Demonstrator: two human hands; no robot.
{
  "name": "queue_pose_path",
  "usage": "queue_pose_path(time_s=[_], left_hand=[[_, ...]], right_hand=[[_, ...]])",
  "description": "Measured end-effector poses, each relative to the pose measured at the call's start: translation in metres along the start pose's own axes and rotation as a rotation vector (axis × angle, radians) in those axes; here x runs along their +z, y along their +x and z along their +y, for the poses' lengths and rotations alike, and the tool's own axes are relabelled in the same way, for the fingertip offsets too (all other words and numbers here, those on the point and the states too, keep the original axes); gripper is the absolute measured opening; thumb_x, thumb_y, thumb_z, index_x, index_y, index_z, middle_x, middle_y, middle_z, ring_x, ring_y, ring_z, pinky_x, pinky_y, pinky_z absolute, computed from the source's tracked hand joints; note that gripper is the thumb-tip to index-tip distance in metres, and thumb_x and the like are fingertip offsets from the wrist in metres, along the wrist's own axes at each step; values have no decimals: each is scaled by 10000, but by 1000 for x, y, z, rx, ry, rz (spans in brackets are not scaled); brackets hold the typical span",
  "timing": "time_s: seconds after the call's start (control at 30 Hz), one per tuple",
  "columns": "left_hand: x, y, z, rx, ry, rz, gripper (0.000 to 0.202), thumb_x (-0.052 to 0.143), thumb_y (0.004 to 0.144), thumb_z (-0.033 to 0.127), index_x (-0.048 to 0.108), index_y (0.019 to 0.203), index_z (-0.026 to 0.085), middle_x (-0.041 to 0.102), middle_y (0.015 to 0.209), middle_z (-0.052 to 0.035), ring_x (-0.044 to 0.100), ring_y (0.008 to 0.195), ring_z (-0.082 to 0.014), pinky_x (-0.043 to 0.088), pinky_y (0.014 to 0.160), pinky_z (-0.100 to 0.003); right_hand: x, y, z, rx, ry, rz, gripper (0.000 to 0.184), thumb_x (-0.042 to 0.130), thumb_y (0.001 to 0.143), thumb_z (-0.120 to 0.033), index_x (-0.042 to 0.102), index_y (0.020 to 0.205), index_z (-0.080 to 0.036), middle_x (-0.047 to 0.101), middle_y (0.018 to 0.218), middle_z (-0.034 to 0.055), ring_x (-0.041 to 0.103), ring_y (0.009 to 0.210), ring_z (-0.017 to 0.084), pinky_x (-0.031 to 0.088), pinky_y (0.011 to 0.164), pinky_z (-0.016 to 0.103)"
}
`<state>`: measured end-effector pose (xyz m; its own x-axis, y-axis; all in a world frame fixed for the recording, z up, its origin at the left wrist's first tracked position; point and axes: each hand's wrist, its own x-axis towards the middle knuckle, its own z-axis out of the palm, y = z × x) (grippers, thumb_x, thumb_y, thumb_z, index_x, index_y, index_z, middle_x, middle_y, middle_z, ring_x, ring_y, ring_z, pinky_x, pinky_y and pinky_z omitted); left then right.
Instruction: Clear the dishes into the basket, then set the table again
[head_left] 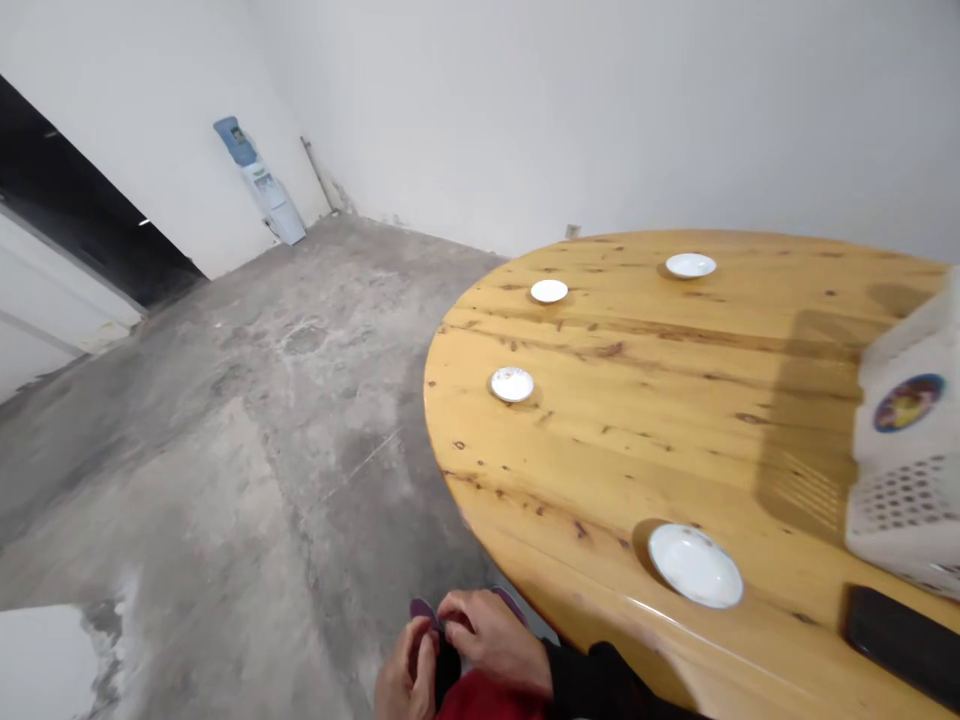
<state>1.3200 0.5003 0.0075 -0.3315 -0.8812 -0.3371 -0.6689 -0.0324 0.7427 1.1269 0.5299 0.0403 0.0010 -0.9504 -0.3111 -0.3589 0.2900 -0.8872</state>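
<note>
Both my hands are low at the bottom edge, just off the rim of a round wooden table (600, 470). My left hand (405, 680) curls around a dark and red object (469, 695) that I cannot make out. My right hand (495, 640) lies over its top with fingers pinched on a small purple piece (424, 608). The nearest thing on the table is a white saucer (695, 566), to the right of my hands.
Three more white saucers (512, 384) (549, 291) (690, 265) sit spaced along the table's rim. A white perforated basket (911, 450) with a round sticker stands at the right edge, a black flat object (904, 645) before it. A water dispenser (262, 185) stands against the far wall on bare concrete floor.
</note>
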Motion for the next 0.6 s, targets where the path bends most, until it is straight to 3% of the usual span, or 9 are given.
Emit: queue_pose_path(time_s=[0.17,0.47,0.6], left_hand=[[-41,58,-2,120,13,-11,492,427,942,573,734,1095,221,783,1108,-96,747,1018,-240,591,937,-349],[-177,160,-22,193,23,25,510,452,919,579,717,1115,190,780,1106,-134,747,1050,-276,588,949,-410],[-204,196,-25,228,-17,0,517,497,904,620,732,1040,180,783,1050,-149,756,994,-285,608,884,-400]], right_hand=[[21,46,-19,45,37,18,339,489,804,-152,780,971,-200,781,884,37,688,805,170,432,721,243],[71,174,-74,51,150,222,290,481,839,-173,723,997,-157,755,797,42,676,694,161,443,663,243],[85,206,-92,69,200,249,277,487,828,-184,704,1000,-162,745,764,38,681,674,165,453,649,244]])
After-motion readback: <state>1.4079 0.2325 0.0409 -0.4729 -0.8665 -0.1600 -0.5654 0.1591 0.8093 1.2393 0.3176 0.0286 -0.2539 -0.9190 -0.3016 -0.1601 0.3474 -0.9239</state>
